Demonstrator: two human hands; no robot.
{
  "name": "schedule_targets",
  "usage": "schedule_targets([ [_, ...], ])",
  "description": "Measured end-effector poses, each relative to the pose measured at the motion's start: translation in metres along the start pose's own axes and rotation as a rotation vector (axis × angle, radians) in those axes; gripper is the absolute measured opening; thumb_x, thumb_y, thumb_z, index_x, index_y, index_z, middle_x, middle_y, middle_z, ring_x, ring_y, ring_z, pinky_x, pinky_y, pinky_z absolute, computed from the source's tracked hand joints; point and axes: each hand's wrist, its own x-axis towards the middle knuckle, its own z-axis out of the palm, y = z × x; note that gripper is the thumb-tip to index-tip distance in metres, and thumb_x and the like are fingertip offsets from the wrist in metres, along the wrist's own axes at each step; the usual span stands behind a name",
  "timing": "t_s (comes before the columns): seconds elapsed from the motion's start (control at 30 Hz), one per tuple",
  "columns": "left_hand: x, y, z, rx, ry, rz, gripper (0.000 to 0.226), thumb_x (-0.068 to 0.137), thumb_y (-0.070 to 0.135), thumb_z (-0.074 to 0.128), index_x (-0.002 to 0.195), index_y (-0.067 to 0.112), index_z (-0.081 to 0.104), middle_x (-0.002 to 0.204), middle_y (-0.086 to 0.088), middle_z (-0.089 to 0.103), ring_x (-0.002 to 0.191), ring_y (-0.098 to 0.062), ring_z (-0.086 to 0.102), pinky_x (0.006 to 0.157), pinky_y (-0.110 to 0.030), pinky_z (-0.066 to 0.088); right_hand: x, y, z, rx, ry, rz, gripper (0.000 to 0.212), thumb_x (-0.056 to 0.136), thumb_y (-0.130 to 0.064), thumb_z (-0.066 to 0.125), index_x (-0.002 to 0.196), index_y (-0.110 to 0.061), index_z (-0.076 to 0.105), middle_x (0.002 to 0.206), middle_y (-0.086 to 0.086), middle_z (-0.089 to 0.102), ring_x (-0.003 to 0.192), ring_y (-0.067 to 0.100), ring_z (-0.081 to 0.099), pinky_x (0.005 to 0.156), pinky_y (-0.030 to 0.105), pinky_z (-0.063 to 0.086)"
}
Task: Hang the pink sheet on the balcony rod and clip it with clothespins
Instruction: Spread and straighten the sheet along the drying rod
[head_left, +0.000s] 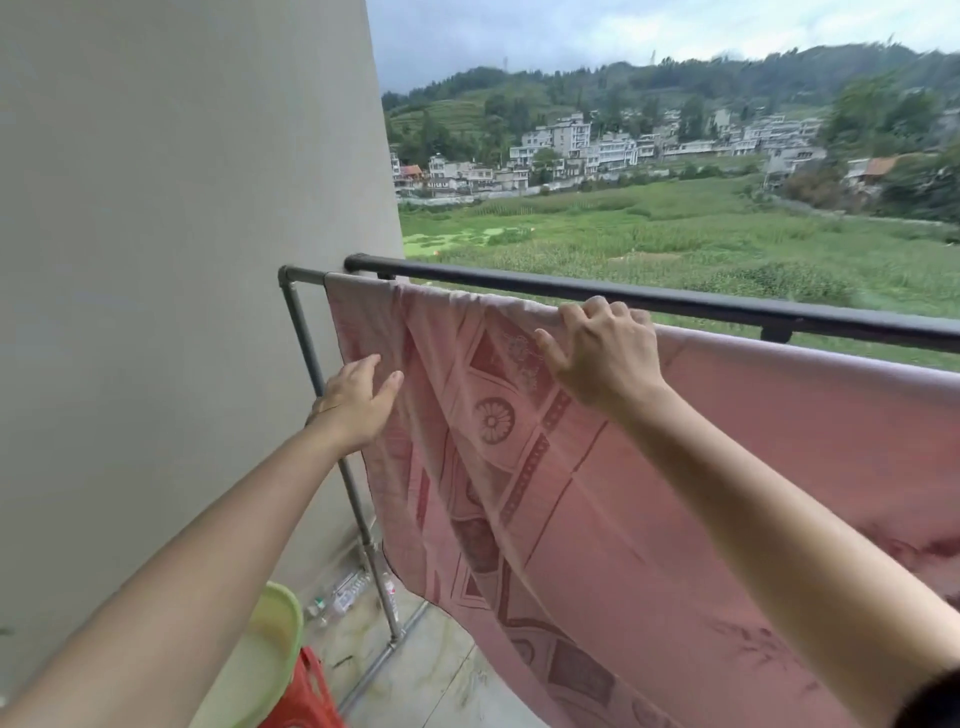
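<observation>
**Dusty pink cloth among grey, black, green and red**

The pink sheet (571, 493) was a soft rose, figured in a darker red-brown. Its pattern had angled bands edged with rows of small squares, triangles, a round flower-like medallion, and fainter leafy sprigs toward its right side. The rod (306, 275) was plain dull grey metal and the railing (623, 293) was matt black. The wall (182, 260) was an unpatterned beige-grey. The basin (283, 603) was pale lime green and the stool (306, 696) was bright orange-red. The fields (675, 234) were vivid green, the houses (571, 140) were white and grey, and the sky (571, 31) was pale blue-grey.
</observation>
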Motion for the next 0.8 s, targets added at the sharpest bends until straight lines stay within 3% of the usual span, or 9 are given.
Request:
schedule_targets([
  [0.2, 0.08, -0.047, 0.0, -0.225, 0.061, -0.12, 0.055, 0.099, 0.049, 0.04, 0.142, 0.015, 0.041, 0.148, -0.004, 0.045, 0.134, -0.024, 0.043, 0.111, -0.038, 0.034, 0.066, -0.067, 0.044, -0.024, 0.025, -0.055, 0.055, 0.097, -0.061, 0.035, 0.112, -0.015, 0.061, 0.104, 0.011, 0.066, 0.092, 0.031, 0.064, 0.075, 0.041, 0.045],
  [0.37, 0.151, -0.046, 0.003, -0.516, 0.049, -0.192, 0.052, 0.096, 0.057, 0.037, 0.13, 0.02, 0.051, 0.126, -0.003, 0.06, 0.12, -0.027, 0.054, 0.096, -0.037, 0.041, 0.104, -0.094, 0.062, -0.032, 0.056, -0.075, 0.058, 0.099, -0.064, 0.026, 0.084, -0.016, 0.053, 0.072, 0.003, 0.058, 0.062, 0.022, 0.054, 0.054, 0.032, 0.041],
  [0.47, 0.168, -0.031, 0.012, -0.767, -0.066, -0.156, 0.049, 0.096, 0.06, 0.037, 0.115, 0.019, 0.057, 0.105, 0.001, 0.068, 0.097, -0.014, 0.066, 0.082, -0.032, 0.049, 0.113, -0.106, 0.068, -0.03, 0.095, -0.088, 0.052, 0.1, -0.064, 0.027, 0.082, -0.018, 0.044, 0.077, 0.005, 0.063, 0.066, 0.025, 0.061, 0.053, 0.033, 0.036],
  [0.57, 0.172, -0.029, 0.023, -0.878, -0.118, -0.066, 0.034, 0.1, 0.045, 0.045, 0.093, 0.015, 0.058, 0.075, -0.005, 0.062, 0.063, -0.014, 0.062, 0.071, -0.038, 0.053, 0.118, -0.112, 0.072, -0.07, 0.119, -0.078, 0.054, 0.099, -0.065, 0.025, 0.081, -0.019, 0.048, 0.073, 0.004, 0.063, 0.059, 0.024, 0.054, 0.051, 0.031, 0.035],
  [0.63, 0.172, -0.031, 0.025, -0.888, -0.08, 0.02, 0.031, 0.1, 0.038, 0.049, 0.088, 0.012, 0.061, 0.076, -0.009, 0.055, 0.065, -0.016, 0.054, 0.068, -0.036, 0.049, 0.117, -0.105, 0.072, -0.112, 0.145, -0.043, 0.061, 0.098, -0.068, 0.023, 0.079, -0.019, 0.054, 0.065, 0.002, 0.056, 0.054, 0.021, 0.046, 0.049, 0.029, 0.035],
  [0.7, 0.178, -0.04, 0.024, -0.857, -0.044, 0.087, 0.039, 0.097, 0.046, 0.051, 0.091, 0.01, 0.065, 0.088, -0.007, 0.054, 0.076, -0.014, 0.053, 0.072, -0.032, 0.047, 0.112, -0.1, 0.073, -0.127, 0.192, -0.012, 0.065, 0.097, -0.07, 0.023, 0.079, -0.019, 0.058, 0.066, 0.0, 0.058, 0.053, 0.021, 0.05, 0.049, 0.028, 0.037],
  [0.8, 0.182, -0.049, 0.015, -0.872, -0.033, 0.174, 0.039, 0.094, 0.045, 0.054, 0.086, 0.008, 0.064, 0.094, -0.006, 0.051, 0.079, -0.012, 0.049, 0.074, -0.023, 0.041, 0.101, -0.098, 0.074, -0.106, 0.26, 0.012, 0.057, 0.1, -0.063, 0.032, 0.094, -0.019, 0.067, 0.087, 0.002, 0.068, 0.075, 0.025, 0.064, 0.067, 0.036, 0.044],
])
